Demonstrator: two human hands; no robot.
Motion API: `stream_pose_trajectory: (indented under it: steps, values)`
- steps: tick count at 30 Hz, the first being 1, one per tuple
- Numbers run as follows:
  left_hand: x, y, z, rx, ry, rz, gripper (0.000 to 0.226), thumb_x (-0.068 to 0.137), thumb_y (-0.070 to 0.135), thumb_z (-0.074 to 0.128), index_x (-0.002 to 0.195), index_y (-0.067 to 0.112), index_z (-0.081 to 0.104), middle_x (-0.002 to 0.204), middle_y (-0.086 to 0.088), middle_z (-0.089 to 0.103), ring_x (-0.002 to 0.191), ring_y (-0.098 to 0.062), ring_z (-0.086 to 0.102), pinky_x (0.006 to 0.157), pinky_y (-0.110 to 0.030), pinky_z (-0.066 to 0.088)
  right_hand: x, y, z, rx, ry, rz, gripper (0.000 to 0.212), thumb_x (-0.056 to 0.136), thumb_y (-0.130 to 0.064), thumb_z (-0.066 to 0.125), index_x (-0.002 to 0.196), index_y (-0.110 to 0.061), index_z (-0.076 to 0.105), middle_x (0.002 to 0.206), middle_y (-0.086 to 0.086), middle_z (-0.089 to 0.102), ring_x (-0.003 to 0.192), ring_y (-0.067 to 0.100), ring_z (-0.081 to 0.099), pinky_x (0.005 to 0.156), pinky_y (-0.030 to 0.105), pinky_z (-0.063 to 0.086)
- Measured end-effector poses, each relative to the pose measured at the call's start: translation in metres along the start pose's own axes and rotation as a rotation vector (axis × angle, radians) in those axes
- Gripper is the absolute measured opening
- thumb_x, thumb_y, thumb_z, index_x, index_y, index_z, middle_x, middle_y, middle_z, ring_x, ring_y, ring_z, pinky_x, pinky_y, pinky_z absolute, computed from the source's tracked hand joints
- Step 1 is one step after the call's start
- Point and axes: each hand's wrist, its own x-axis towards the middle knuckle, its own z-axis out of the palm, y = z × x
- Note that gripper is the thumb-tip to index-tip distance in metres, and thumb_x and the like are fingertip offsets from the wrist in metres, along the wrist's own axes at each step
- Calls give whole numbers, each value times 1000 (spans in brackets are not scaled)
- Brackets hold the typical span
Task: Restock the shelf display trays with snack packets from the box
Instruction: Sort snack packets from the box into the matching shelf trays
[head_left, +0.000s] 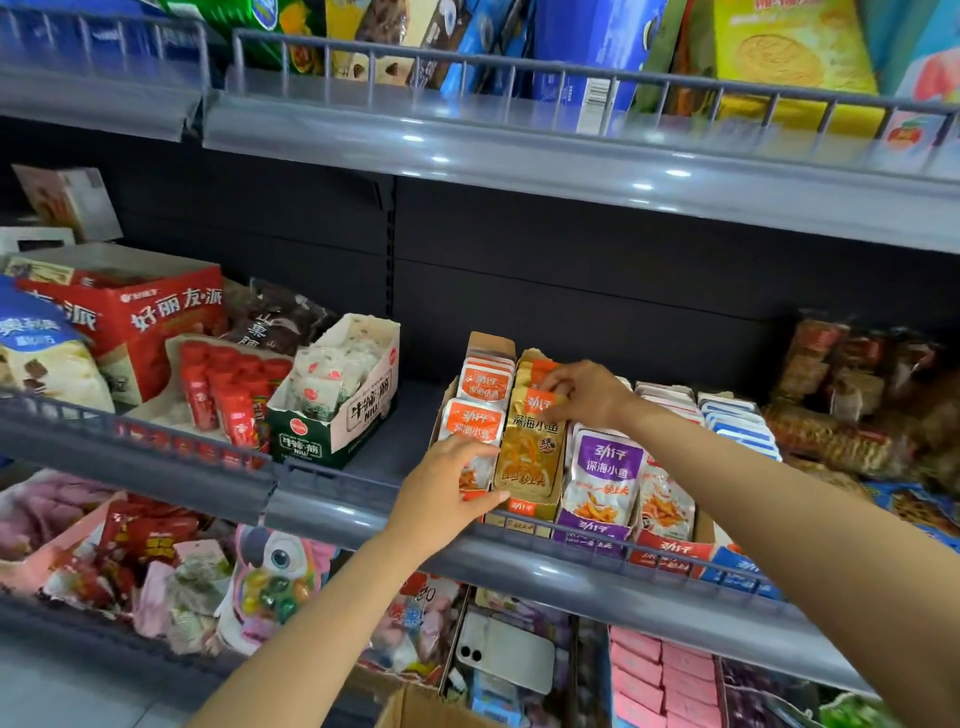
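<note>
Brown corrugated cardboard box (415, 704) showed only one open corner at the bottom edge, below the two bare forearms that reached up to the middle shelf. On that grey metal shelf, behind its thin wire front rail (597, 540), five rows of glossy flat snack packets stood side by side in open cardboard display trays (488, 345). From the left they were orange-and-white packets (480, 387), gold foil packets (527, 457), purple-and-white packets (605, 470), red-and-white packets (667, 501) and blue-and-white packets (740, 423). The left hand (447, 493) gripped the front of the orange-and-white row, with bent fingers laid over the front packet's face and the thumb stretched along its base towards the gold row. The right hand (587, 392) was further back, its curled fingertips pinching the tops of the gold foil packets upright in their tray. Left of the trays, one torn green-and-white carton (332, 415) held crinkled clear pouches, and beside it stood a cluster of small red bottles (228, 389). On the shelf beneath lay one white smartphone (506, 657) with two round lenses, near a block of stacked pink rectangular packs (665, 675).
</note>
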Motion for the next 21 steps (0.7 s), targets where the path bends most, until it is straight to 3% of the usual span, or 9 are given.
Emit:
stream_pose_trajectory:
  steps: [6,10,13,15,18,21]
  values:
    - [-6,13,-3,38,13,-34,45,81,42,69,122,32,54,127,13,51,115,-6,47,86,-26,44,-21,-7,-12,86,93,-60,24,88,-25,65,111,-19,63,115,1,65,107,18,60,84,25,48]
    - [-22,29,-7,55,12,-21,46,85,44,63,126,30,52,132,12,50,122,-7,44,92,-24,39,-66,-25,-21,96,156,-96,37,92,-36,57,127,-28,53,131,-4,56,118,15,53,92,30,45]
    - [-51,37,-12,44,7,-10,48,86,49,59,130,30,50,136,13,48,127,-7,40,100,-24,34,-114,-36,-18,139,162,-196,43,93,-38,54,135,-29,47,140,-9,48,125,8,45,97,21,36]
    - [-79,35,-10,62,-28,-15,53,86,52,57,133,31,46,139,13,44,130,-6,36,109,-29,32,-146,-37,-4,198,117,-233,46,93,-37,54,137,-30,45,139,-12,46,125,1,41,101,17,32]
    - [-128,24,-3,83,-107,-75,63,84,58,54,138,28,42,142,14,39,132,-5,33,111,-28,28,-188,-25,37,265,-12,-219,48,92,-35,55,139,-29,43,139,-14,44,125,-2,39,104,15,29]
    - [-177,-1,5,110,-193,-152,85,74,82,35,139,28,41,144,11,39,134,-9,35,110,-27,27,-219,-8,95,325,-149,-166,48,92,-33,56,138,-28,43,141,-12,45,127,2,41,106,19,32]
